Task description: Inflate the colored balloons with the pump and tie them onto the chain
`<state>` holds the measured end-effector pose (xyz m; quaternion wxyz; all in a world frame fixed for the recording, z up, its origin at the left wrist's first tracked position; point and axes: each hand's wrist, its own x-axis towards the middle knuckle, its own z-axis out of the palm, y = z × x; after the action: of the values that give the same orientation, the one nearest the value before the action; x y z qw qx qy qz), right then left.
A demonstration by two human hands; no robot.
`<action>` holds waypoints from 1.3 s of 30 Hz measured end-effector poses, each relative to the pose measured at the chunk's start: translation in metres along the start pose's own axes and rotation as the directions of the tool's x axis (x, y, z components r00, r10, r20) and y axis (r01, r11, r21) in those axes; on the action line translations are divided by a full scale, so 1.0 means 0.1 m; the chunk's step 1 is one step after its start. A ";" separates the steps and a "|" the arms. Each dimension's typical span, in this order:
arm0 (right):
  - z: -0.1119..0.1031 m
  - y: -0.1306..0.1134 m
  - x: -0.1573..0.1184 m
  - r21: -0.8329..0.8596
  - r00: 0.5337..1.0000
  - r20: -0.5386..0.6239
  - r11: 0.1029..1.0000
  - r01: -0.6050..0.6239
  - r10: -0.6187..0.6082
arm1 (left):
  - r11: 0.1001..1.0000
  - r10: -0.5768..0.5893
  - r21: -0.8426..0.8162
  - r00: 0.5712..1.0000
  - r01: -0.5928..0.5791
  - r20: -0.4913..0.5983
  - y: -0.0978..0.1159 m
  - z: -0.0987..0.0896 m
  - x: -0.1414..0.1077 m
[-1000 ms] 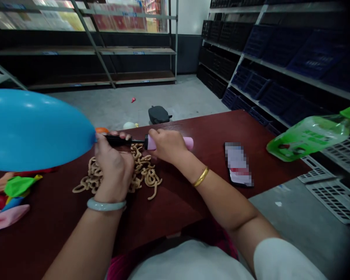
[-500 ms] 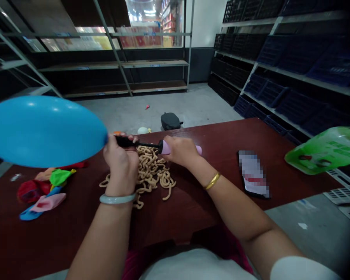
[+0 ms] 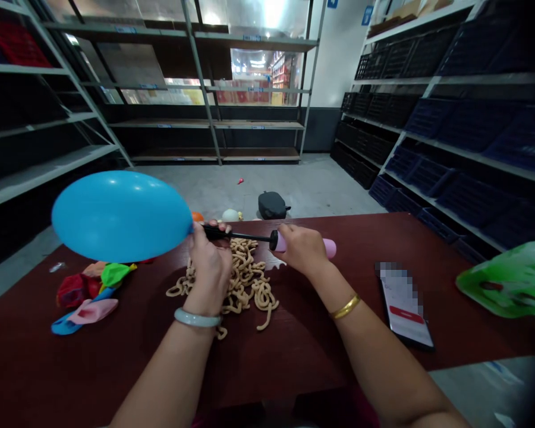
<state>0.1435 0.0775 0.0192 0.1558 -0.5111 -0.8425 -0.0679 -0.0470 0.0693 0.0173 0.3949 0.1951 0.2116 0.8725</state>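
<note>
A blown-up blue balloon [image 3: 122, 217] sits on the black end of a hand balloon pump [image 3: 249, 237]. My left hand [image 3: 211, 255] is closed around that black end, its fingers at the balloon's neck. My right hand [image 3: 305, 249] grips the pump's pink-purple barrel, and a length of black rod shows between the two hands. Beneath them, a pile of tan, twisted snack sticks [image 3: 245, 279] lies on the table, partly hidden by my left hand and wrist. Several limp balloons [image 3: 91, 291] in red, green, pink and blue lie to the left.
The dark red table [image 3: 321, 356] carries a phone [image 3: 405, 306] at the right and a green plastic pouch [image 3: 508, 282] near its right edge. A dark grey bag-like object [image 3: 271, 205] rests on the floor beyond. Shelves with dark crates [image 3: 463, 190] line the right side.
The view has tilted up, so the table things appear lower and further right. My hands have drawn slightly apart, baring more of the pump's rod. The balloon remains on the pump.
</note>
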 end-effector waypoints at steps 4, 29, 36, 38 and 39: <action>0.00 -0.12 -0.02 0.018 1.000 0.009 1.000 0.003 -0.003 | 0.997 -0.078 0.006 0.996 0.078 0.048 -0.20 0.07 -0.25; 0.00 -0.10 -0.01 0.037 0.999 0.036 0.999 0.015 -0.016 | 0.993 0.116 -0.008 0.991 -0.117 -0.067 0.40 -0.03 0.11; -0.08 -0.12 -0.03 -0.007 0.998 0.060 1.000 0.014 -0.013 | 0.999 -0.019 -0.029 1.000 0.019 -0.003 -0.05 0.04 -0.17; -0.09 -0.15 -0.04 0.009 0.998 0.061 1.000 0.024 -0.025 | 0.997 -0.072 -0.014 0.997 0.072 0.023 -0.16 0.09 -0.30; -0.09 -0.17 -0.05 0.016 0.998 0.059 1.000 0.020 -0.021 | 0.996 -0.092 -0.007 0.995 0.093 0.035 -0.20 0.11 -0.37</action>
<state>0.1320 0.0627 0.0272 0.1341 -0.5029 -0.8525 -0.0477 -0.0065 0.0554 0.0093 0.4393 0.1985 0.2100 0.8506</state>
